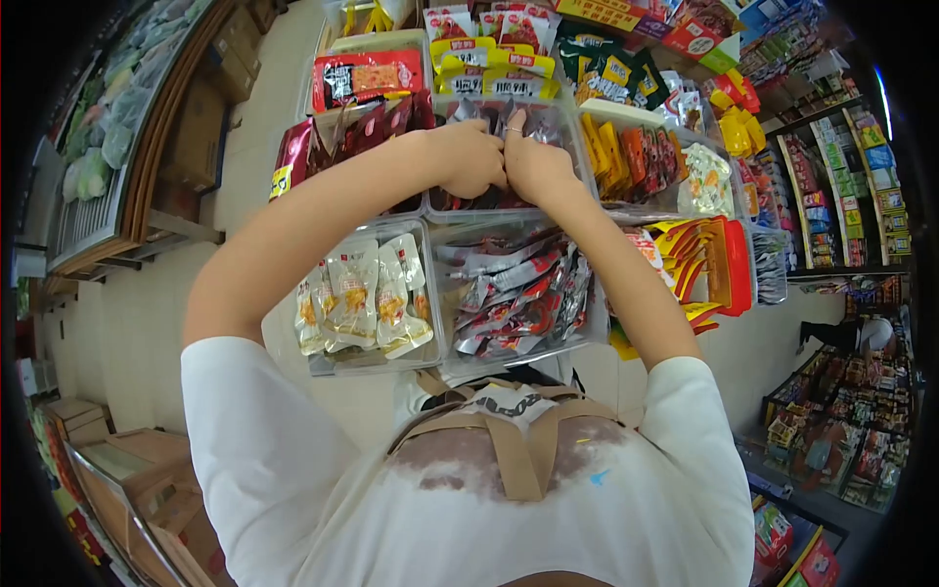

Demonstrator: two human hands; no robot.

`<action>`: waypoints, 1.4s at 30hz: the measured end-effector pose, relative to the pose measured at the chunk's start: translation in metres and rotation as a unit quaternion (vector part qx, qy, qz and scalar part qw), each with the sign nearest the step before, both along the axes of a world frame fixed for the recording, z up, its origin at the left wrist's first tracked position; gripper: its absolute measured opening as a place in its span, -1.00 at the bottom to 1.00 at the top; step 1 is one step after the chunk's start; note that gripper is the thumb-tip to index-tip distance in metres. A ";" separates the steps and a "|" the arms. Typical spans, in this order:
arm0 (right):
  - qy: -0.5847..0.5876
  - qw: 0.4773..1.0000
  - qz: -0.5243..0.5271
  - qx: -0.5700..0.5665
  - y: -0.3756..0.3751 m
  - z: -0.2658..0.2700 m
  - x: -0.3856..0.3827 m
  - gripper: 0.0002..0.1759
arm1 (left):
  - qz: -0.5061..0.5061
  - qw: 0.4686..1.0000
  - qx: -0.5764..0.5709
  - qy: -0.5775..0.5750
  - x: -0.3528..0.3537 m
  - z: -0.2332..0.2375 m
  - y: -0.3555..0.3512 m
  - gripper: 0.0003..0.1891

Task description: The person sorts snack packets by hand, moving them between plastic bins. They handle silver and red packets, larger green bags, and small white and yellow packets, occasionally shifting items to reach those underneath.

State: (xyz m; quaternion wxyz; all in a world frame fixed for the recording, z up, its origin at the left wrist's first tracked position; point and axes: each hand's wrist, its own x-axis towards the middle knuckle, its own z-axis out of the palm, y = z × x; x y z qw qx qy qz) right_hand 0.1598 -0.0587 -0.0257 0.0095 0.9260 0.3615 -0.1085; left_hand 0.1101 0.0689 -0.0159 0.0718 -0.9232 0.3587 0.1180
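Both hands are together inside a clear plastic bin (577,199) in the middle row, among dark snack packets (465,202). My left hand (469,158) is closed, its fingers curled down and its fingertips hidden; what it grips I cannot make out. Right beside it, my right hand (536,164) is closed with its fingers on the top of a dark, silvery-edged snack packet (499,110); a ring shows on one finger. In front stands another bin with silver, red and black packets (518,293).
White pouches (367,293) fill the near-left bin. A red box (732,264) of yellow packets stands at right. Maroon packets (357,132) and orange packets (641,157) flank the middle bin. Vegetable shelves (117,127) stand left; store shelves (841,191) and another person (849,336) are right.
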 end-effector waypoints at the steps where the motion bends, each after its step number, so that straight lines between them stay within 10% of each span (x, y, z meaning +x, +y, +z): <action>1: -0.015 1.000 0.006 0.009 0.001 -0.002 0.004 -0.28 | 0.005 1.000 -0.013 0.002 0.000 0.004 -0.001 -0.63; 6: 0.245 0.958 0.062 0.135 -0.021 0.044 0.059 -0.46 | 0.092 0.989 -0.112 0.024 -0.037 0.046 0.001 -0.72; 10: -0.083 0.978 0.082 0.174 -0.055 0.063 0.136 -0.69 | 0.080 0.981 -0.174 -0.022 -0.084 0.075 0.012 -0.80; 16: 0.025 0.996 0.080 0.022 -0.078 0.024 0.201 -0.77 | 0.115 0.966 -0.225 -0.051 -0.113 0.077 0.023 -0.80; 22: 0.125 0.893 -0.116 0.417 -0.095 0.038 0.216 -0.72 | 0.150 0.946 -0.277 -0.068 -0.124 0.076 0.035 -0.79; 28: 0.081 0.881 -0.056 0.463 -0.079 0.141 0.138 -0.76 | 0.158 0.910 -0.366 -0.117 -0.090 0.085 0.024 -0.66; 33: 0.095 0.860 0.037 0.499 -0.054 0.157 0.073 -0.77 | 0.275 0.666 -0.692 0.031 -0.053 0.079 0.003 -0.46; 38: 0.195 0.821 0.080 0.531 -0.021 0.179 0.001 -0.69 | 0.346 0.658 -0.665 0.074 -0.065 0.095 -0.001 -0.58; 42: 0.227 0.785 0.052 0.574 -0.037 0.151 0.035 -0.70 | 0.347 0.407 -0.845 0.017 -0.077 0.094 0.014 -0.70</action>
